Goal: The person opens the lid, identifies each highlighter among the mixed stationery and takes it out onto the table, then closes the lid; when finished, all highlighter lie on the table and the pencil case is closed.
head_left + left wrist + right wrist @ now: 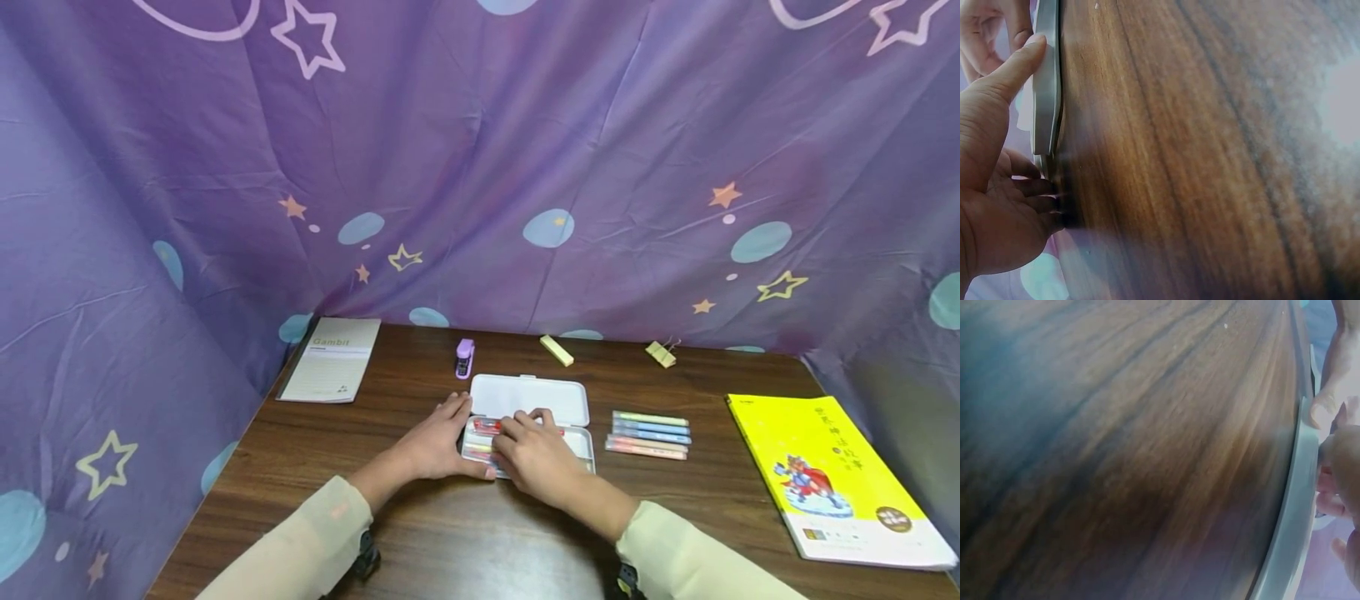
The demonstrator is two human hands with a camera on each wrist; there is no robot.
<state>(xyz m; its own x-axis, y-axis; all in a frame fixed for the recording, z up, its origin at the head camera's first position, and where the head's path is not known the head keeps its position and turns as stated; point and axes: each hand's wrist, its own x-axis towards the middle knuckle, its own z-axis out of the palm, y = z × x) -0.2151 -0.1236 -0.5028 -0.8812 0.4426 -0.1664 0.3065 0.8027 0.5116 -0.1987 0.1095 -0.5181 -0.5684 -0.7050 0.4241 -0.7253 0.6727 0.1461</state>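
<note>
A white pencil case (529, 398) lies with its lid up on the dark wooden table, pens in its tray. My left hand (437, 442) is at its left end. The thumb presses the front rim and the straight fingers lie along the side, as the left wrist view shows the grey-white case wall (1047, 106) under the thumb. Over the tray, my right hand (542, 460) has its fingers curled onto a red pen (486, 427), partly covered by them. Yellowish pens (477, 448) show beside it. In the right wrist view the fingertips are partly hidden.
Several highlighters (648, 435) lie in a row right of the case. Behind it are a purple stapler (465, 358), a yellow block (557, 350) and a binder clip (662, 353). A grey notebook (330, 360) lies far left, a yellow book (832, 475) at right.
</note>
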